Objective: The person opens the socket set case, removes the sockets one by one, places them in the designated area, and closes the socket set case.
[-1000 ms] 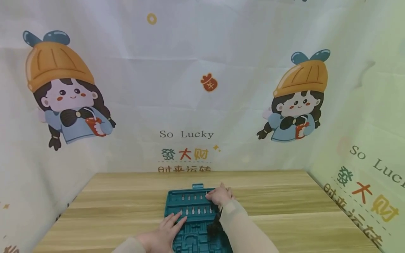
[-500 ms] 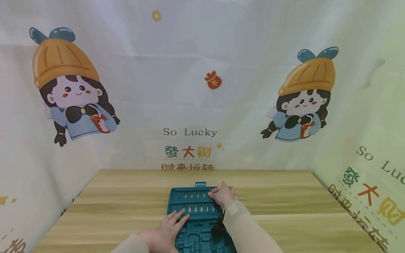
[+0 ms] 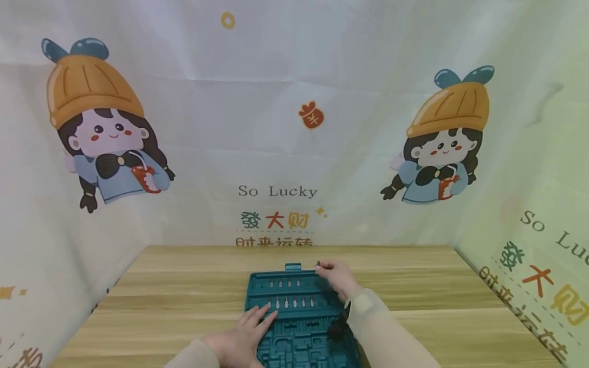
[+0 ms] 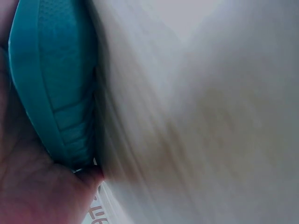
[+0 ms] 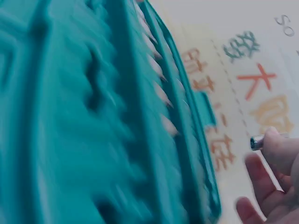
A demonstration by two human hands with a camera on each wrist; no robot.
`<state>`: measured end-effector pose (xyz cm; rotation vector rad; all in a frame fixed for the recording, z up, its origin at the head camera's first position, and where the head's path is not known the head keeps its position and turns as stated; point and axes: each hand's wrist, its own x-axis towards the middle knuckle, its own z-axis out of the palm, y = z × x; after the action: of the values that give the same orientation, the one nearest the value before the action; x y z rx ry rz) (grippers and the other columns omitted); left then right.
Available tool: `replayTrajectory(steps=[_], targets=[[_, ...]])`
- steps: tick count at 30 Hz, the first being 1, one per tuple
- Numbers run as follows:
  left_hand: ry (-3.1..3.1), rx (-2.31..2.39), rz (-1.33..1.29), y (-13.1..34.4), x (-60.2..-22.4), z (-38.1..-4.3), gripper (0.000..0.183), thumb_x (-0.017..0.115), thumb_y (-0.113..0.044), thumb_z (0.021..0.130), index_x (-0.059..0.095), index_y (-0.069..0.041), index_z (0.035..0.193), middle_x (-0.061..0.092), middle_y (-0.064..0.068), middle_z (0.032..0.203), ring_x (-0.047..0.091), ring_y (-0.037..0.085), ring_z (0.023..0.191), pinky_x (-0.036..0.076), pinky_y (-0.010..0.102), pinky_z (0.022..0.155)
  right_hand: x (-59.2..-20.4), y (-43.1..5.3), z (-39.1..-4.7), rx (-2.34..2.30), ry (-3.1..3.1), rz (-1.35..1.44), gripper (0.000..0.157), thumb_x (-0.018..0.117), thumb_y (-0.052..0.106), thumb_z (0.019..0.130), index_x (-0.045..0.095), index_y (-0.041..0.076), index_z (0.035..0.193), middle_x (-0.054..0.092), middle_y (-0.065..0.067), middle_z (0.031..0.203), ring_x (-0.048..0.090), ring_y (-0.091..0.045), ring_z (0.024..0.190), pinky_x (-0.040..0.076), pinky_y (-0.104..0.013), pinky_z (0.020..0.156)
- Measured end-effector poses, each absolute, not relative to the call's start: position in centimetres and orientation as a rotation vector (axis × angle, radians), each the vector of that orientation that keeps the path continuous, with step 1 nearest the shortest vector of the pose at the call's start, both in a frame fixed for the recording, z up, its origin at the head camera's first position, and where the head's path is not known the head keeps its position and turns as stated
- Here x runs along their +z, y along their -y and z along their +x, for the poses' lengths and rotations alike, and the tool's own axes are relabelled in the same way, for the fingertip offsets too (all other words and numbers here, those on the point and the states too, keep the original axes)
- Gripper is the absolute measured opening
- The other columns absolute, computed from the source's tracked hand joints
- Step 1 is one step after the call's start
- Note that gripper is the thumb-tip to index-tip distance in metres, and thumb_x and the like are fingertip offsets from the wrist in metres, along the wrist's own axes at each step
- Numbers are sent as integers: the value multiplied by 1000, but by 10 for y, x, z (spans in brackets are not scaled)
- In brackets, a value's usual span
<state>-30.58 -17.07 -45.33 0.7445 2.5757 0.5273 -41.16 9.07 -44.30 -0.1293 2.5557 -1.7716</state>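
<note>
A teal plastic toolbox-style case (image 3: 294,313) lies open on the table, with two rows of small metal bits (image 3: 286,302) standing in its far part. My left hand (image 3: 241,335) rests on the case's left side, fingers extended over it; the left wrist view shows the palm against the teal side wall (image 4: 65,93). Just beyond the far right corner, my right hand (image 3: 339,276) pinches a small metal bit (image 5: 256,142) between thumb and finger, its dark end facing out. The other right fingers are loosely bent in the right wrist view.
Moulded recesses (image 3: 299,342) fill the near part of the case. A latch tab (image 3: 293,266) projects from its far edge. A dark round object (image 3: 338,329) hangs by the right sleeve. The wooden table (image 3: 414,286) meets a printed cloth backdrop (image 3: 257,128).
My right hand has lifted a bit from the right end of the far row and moved up and right, off the case. The left hand keeps its place on the case.
</note>
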Motion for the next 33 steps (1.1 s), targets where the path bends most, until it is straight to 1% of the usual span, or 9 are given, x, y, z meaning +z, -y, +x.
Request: replayTrajectory(steps=[3, 6, 9, 14, 18, 22, 26, 27, 33], targets=[[-2564, 559, 763, 173, -459, -308, 105, 65, -70, 75, 16, -24, 156, 7, 4, 161, 9, 39, 144, 27, 64, 103, -436, -112, -411, -1666, -2613, -206, 17, 58, 12, 97, 65, -3, 103, 66, -13, 104, 58, -28, 98, 46, -48, 86], [-2561, 550, 755, 173, -459, -309, 106, 65, -70, 75, 15, -25, 156, 7, 3, 161, 8, 38, 144, 27, 64, 103, -434, -132, -412, -1612, -2623, -240, 13, 56, 9, 97, 61, -3, 99, 66, -13, 98, 62, -29, 94, 48, -47, 85], [-2559, 548, 759, 172, -457, -308, 106, 67, -68, 75, 15, -23, 156, 7, 5, 161, 8, 39, 144, 28, 64, 103, -435, -147, -412, -1602, -2620, -218, 10, 56, 5, 97, 59, -5, 98, 64, -15, 94, 64, -30, 88, 51, -45, 83], [-2556, 572, 777, 172, -458, -310, 107, 67, -69, 74, 14, -24, 156, 5, 5, 161, 7, 39, 144, 29, 64, 102, -434, -163, -413, -1466, -2727, -198, 11, 58, 4, 95, 62, -5, 100, 62, -13, 88, 59, -26, 82, 49, -38, 73], [-2552, 586, 791, 174, -460, -311, 107, 65, -71, 74, 13, -27, 156, 5, 4, 161, 7, 40, 144, 29, 65, 101, -438, -174, -415, -1352, -2818, -278, 4, 63, 4, 91, 64, 0, 90, 61, -8, 86, 55, -22, 80, 46, -36, 71], [-2554, 593, 795, 176, -463, -311, 106, 64, -72, 74, 13, -28, 156, 6, 3, 161, 7, 40, 144, 28, 65, 102, -447, -182, -418, -1245, -2916, -416, 9, 68, 5, 88, 64, 2, 81, 59, -5, 79, 51, -20, 73, 44, -35, 67], [-2560, 570, 779, 173, -458, -309, 106, 66, -69, 75, 14, -25, 156, 7, 5, 161, 8, 39, 144, 29, 64, 102, -454, -184, -421, -1181, -2956, -400, 9, 69, 5, 87, 65, 3, 79, 59, -3, 77, 50, -19, 71, 43, -35, 67], [-2561, 559, 771, 172, -456, -307, 106, 68, -67, 76, 15, -23, 156, 7, 5, 161, 8, 39, 144, 29, 63, 102, -454, -184, -421, -1183, -2945, -351, 7, 69, 4, 87, 65, 3, 80, 60, -3, 79, 51, -20, 73, 43, -37, 70], [-2567, 518, 754, 168, -446, -301, 104, 72, -56, 79, 16, -16, 156, 8, 8, 160, 8, 38, 144, 29, 62, 103, -464, -187, -423, -1179, -2928, -278, 5, 69, 6, 88, 67, 5, 83, 61, -1, 83, 52, -18, 77, 44, -36, 73]])
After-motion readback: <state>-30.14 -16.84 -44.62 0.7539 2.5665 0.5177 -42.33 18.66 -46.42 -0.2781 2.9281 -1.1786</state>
